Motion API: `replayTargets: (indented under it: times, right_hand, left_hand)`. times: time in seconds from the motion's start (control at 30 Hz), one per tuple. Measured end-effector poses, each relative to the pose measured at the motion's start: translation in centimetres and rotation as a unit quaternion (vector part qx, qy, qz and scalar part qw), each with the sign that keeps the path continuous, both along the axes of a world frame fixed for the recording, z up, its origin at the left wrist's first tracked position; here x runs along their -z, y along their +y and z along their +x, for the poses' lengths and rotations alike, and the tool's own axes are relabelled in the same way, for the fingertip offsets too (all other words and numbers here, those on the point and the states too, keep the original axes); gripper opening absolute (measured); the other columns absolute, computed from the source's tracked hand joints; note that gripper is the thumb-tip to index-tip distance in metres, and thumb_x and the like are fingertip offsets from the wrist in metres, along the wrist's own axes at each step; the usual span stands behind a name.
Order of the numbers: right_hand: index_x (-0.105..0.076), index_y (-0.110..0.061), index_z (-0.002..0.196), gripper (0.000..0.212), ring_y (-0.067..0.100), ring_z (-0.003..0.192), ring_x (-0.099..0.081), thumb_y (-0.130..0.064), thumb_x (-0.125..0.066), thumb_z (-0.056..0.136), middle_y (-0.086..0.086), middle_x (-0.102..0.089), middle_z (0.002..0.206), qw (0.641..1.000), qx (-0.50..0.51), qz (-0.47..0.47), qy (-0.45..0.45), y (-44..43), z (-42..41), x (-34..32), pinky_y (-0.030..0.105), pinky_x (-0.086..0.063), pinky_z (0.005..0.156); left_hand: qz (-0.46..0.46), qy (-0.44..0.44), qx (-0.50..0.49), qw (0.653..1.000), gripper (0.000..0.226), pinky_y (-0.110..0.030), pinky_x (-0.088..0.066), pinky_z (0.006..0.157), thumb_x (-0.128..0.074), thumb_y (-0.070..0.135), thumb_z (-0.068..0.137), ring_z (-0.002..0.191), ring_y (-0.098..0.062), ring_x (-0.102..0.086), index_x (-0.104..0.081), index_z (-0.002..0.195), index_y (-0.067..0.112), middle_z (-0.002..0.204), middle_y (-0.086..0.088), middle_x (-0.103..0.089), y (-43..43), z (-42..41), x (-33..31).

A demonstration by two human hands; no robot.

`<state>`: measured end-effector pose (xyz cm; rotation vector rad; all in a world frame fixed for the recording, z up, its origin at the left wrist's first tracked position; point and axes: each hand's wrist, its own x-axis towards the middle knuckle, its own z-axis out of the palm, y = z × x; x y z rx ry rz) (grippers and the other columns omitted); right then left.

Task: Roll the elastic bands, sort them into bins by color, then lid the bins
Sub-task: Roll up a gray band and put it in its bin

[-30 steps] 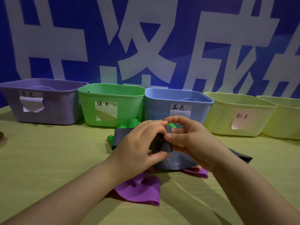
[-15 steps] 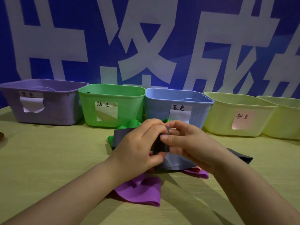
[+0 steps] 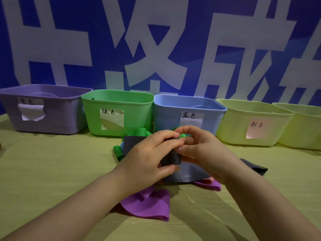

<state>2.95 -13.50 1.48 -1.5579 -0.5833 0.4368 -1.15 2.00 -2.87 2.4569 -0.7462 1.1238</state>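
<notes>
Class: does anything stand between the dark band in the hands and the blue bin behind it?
Only loose green bands lie low on the table between them. The left hand and right hand hold the dark band in front of these, and the blue bin is unlidded, so nothing visible blocks it.

Labels: green bin (image 3: 135,119) 绿色; blue bin (image 3: 166,119) 蓝色; left yellow bin (image 3: 232,126) 粉色.

Blocked at the rear by open-topped bins side by side: purple bin (image 3: 52,124), green bin (image 3: 137,120), blue bin (image 3: 166,119), yellow bins (image 3: 232,131). Blocked at centre by the heap of bands (image 3: 149,205). Passable over bare tabletop (image 3: 52,169) either side of the heap.
</notes>
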Motion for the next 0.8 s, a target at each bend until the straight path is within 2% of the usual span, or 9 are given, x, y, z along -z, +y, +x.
replayTargets:
  times: [0.1, 0.23, 0.37, 0.43, 0.53, 0.63, 0.8]
  right_hand:
    - [-0.050, -0.003, 0.114, 0.031, 0.020, 0.089, -0.059, 0.012, -0.048, 0.087, 0.011, -0.060, 0.087, 1.000, -0.022, 0.002, 0.003, -0.2, 0.0, -0.2, 0.025, -0.054, 0.077]
    - [-0.053, -0.001, 0.112, 0.032, 0.022, 0.093, -0.062, 0.003, -0.062, 0.081, 0.013, -0.065, 0.093, 0.998, -0.024, -0.037, -0.055, -0.3, -0.1, -0.2, 0.034, -0.050, 0.090]
    - [-0.061, -0.019, 0.092, 0.033, 0.026, 0.094, -0.064, -0.020, -0.079, 0.065, 0.007, -0.068, 0.093, 0.978, 0.081, -0.092, -0.169, 0.7, -0.1, 0.7, 0.045, -0.051, 0.089]
    - [-0.061, -0.025, 0.084, 0.030, 0.024, 0.091, -0.064, -0.025, -0.080, 0.060, 0.006, -0.068, 0.089, 0.972, 0.110, -0.088, -0.186, 1.0, -0.1, 1.0, 0.045, -0.051, 0.086]
    - [-0.061, -0.018, 0.089, 0.028, 0.026, 0.083, -0.063, -0.008, -0.077, 0.069, 0.011, -0.063, 0.083, 0.987, 0.089, -0.054, -0.125, 0.7, 0.2, 0.8, 0.039, -0.053, 0.081]
    - [-0.055, -0.014, 0.092, 0.028, 0.026, 0.080, -0.059, 0.004, -0.069, 0.075, 0.016, -0.054, 0.088, 0.998, 0.055, 0.000, -0.040, 0.1, 0.3, 0.1, 0.033, -0.052, 0.074]
    - [-0.053, -0.014, 0.095, 0.024, 0.019, 0.074, -0.059, 0.006, -0.059, 0.082, 0.010, -0.053, 0.084, 1.000, 0.012, 0.003, 0.005, -0.5, 0.1, -0.5, 0.024, -0.055, 0.065]
  left_hand:
    - [0.007, -0.012, -0.003, 1.000, 0.047, -0.015, -0.034, 0.102, -0.063, 0.026, 0.075, 0.114, -0.009, -0.050, -0.061, 0.119, 0.010, 0.122, -0.004, -0.057, 0.0, -0.1, 0.0]
    - [0.004, -0.042, -0.007, 0.999, 0.049, -0.017, -0.034, 0.104, -0.064, 0.024, 0.075, 0.113, -0.011, -0.051, -0.055, 0.122, 0.011, 0.121, -0.005, -0.058, -0.1, 0.0, 0.0]
    - [-0.001, -0.058, -0.024, 0.998, 0.058, -0.012, -0.029, 0.105, -0.066, 0.026, 0.075, 0.112, -0.011, -0.050, -0.050, 0.127, 0.005, 0.119, -0.008, -0.060, -0.4, -0.1, 0.0]
    - [-0.004, -0.050, -0.025, 0.998, 0.062, -0.009, -0.026, 0.105, -0.065, 0.028, 0.073, 0.113, -0.010, -0.049, -0.048, 0.129, 0.007, 0.119, -0.007, -0.060, -0.6, -0.2, 0.0]
    - [-0.038, -0.022, -0.011, 0.999, 0.060, -0.005, -0.025, 0.102, -0.063, 0.032, 0.071, 0.115, -0.005, -0.046, -0.044, 0.126, 0.016, 0.120, -0.002, -0.057, -0.8, -0.1, 0.1]
    - [-0.093, -0.003, 0.010, 0.996, 0.050, -0.003, -0.027, 0.097, -0.065, 0.036, 0.068, 0.111, 0.004, -0.042, -0.046, 0.111, 0.018, 0.120, 0.004, -0.052, -0.6, 0.1, 0.0]
    - [-0.088, 0.004, 0.023, 0.996, 0.038, -0.004, -0.030, 0.094, -0.069, 0.040, 0.067, 0.107, 0.006, -0.045, -0.047, 0.093, 0.021, 0.116, 0.008, -0.051, 0.0, 0.1, -0.1]
